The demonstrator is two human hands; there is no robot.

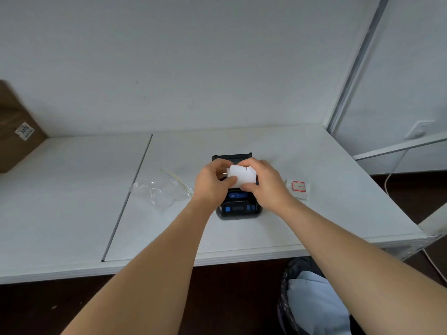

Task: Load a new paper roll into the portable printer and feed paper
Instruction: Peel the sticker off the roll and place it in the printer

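Roll held just above the open printer.
We grip the paper roll (242, 175) with left hand (212, 183) and right hand (264, 183); its axis runs nine-to-three, printer (238, 207) bay directly beneath.

One printer (238, 206), one paper roll (242, 175), one plastic wrapper (160, 191), one label sheet (299, 187), one cardboard box (17, 131), two hands.

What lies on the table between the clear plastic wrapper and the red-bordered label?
In the head view, the black printer, with both hands holding the paper roll over it.

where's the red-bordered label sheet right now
In the head view, the red-bordered label sheet lies flat on the white table, just right of the printer and the right hand.
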